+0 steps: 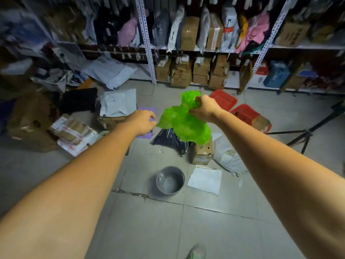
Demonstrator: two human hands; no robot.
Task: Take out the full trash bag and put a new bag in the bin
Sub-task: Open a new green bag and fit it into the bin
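The right hand (pixel 202 109) has its fingers (pixel 194 111) clenched into a crumpled green bag (pixel 184 121), bunching the plastic near its upper part; the rest of the bag hangs down and to the left of those fingers, held in the air above the floor (pixel 214 221). The left hand (pixel 142 121) reaches toward the bag's left edge, its fingers (pixel 152 116) curled just beside the plastic; whether they pinch it or only touch it cannot be told. Well below both sets of fingers, a grey round bin (pixel 170 181) stands upright on the floor, with no liner over its rim. Between the bin and the hanging bag lies a dark tied bag (pixel 170 140), beside a cardboard box (pixel 202 153). Right of the bin lies a white sheet (pixel 205 180).
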